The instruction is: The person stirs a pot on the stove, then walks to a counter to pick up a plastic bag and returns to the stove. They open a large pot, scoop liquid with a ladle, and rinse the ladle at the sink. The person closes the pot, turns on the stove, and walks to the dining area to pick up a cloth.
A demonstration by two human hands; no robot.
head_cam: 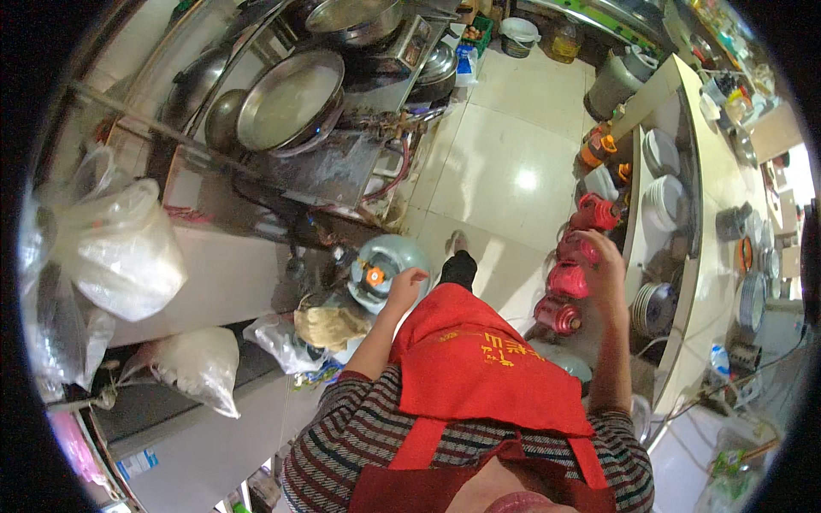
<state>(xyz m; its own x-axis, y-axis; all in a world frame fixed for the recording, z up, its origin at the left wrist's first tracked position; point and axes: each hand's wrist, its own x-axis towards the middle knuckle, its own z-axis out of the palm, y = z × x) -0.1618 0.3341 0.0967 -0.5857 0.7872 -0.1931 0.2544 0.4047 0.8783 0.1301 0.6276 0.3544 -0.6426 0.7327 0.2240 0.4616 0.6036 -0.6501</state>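
My left hand (408,286) hangs at my side, over the edge of a pale green gas cylinder (401,250) with an orange valve knob (375,276); it appears to hold nothing, its fingers loosely curled. My right hand (598,253) is raised in front of the row of red vacuum flasks (567,279) beside the shelf unit; its fingers are partly hidden, and whether it touches a flask cannot be told. I wear a red apron (494,365) with yellow writing over a striped top. One foot in a dark trouser leg is on the tiled floor.
At the upper left stands a stove (327,163) with a large metal wok (292,102). Filled plastic bags (131,256) hang at the left. On the right, a shelf unit (689,288) holds stacked plates (660,202). A white bucket (518,38) and metal canister (612,86) stand farther off.
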